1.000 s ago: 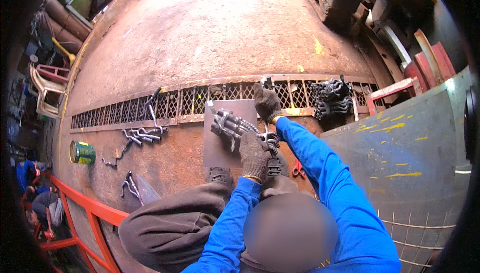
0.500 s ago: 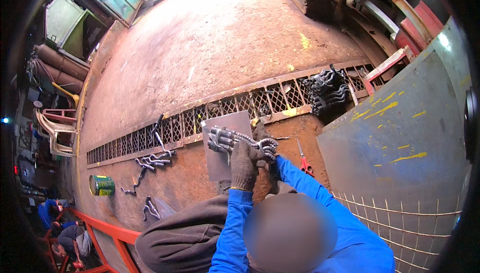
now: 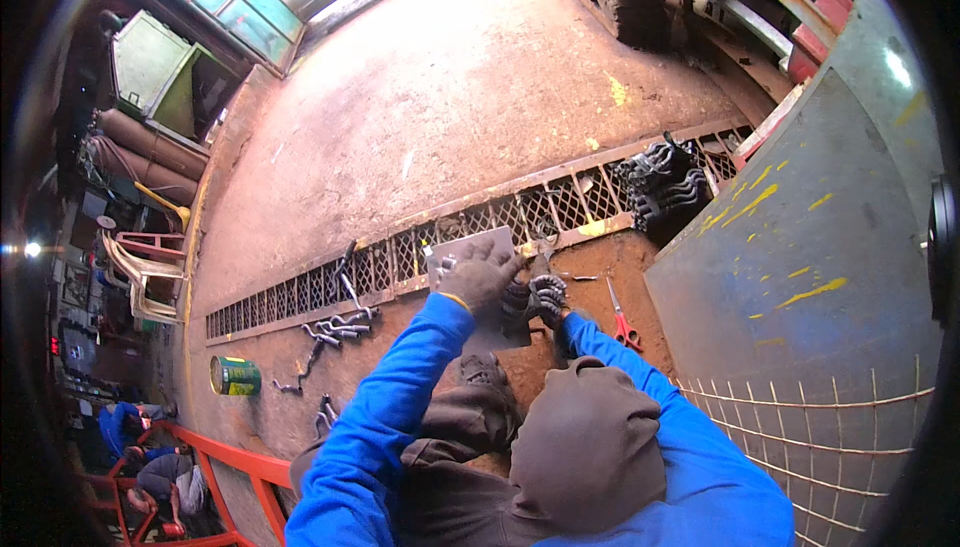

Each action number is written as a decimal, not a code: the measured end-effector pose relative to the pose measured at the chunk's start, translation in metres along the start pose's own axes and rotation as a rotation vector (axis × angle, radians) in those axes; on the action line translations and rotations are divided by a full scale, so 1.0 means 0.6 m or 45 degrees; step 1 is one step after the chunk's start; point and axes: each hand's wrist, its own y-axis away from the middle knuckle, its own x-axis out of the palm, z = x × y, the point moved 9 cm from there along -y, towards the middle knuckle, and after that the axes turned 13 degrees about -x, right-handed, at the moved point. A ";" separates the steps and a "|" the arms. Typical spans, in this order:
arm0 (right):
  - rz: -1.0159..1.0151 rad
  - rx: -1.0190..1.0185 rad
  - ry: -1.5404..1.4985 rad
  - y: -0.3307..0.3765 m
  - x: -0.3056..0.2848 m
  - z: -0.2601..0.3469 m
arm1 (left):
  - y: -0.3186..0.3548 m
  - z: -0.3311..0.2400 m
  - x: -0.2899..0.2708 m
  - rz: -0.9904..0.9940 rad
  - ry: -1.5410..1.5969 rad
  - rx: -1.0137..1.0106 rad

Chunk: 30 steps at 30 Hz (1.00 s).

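Note:
My left hand (image 3: 478,279), in a dark knit glove, lies over the left end of a bundle of bent rods (image 3: 546,294). Its fingers look stretched out across the rods. A few pale rod ends (image 3: 446,265) show beside the fingertips. Under the bundle is a grey rectangular sheet (image 3: 497,238). My right hand (image 3: 549,316), also gloved and mostly hidden, is closed around the curved right end of the bundle. To the right of that hand, red-handled scissors (image 3: 626,332) rest on the brown ground.
A rusty grate (image 3: 420,247) crosses the floor beyond my hands. On it sits a stack of dark bent rods (image 3: 662,187). Loose bent rods (image 3: 340,327) and a green can (image 3: 235,375) lie leftward. A grey metal panel (image 3: 800,217) stands right; two people (image 3: 160,482) crouch far left.
My left hand has moved from gripping the middle of the bundle to its left end, with the fingers now stretched out. My right hand stays at the curved end. The view has shifted slightly.

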 end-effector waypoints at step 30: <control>-0.540 0.767 -2.087 -0.231 -0.213 0.037 | 0.077 -0.056 -0.022 -0.558 1.210 0.131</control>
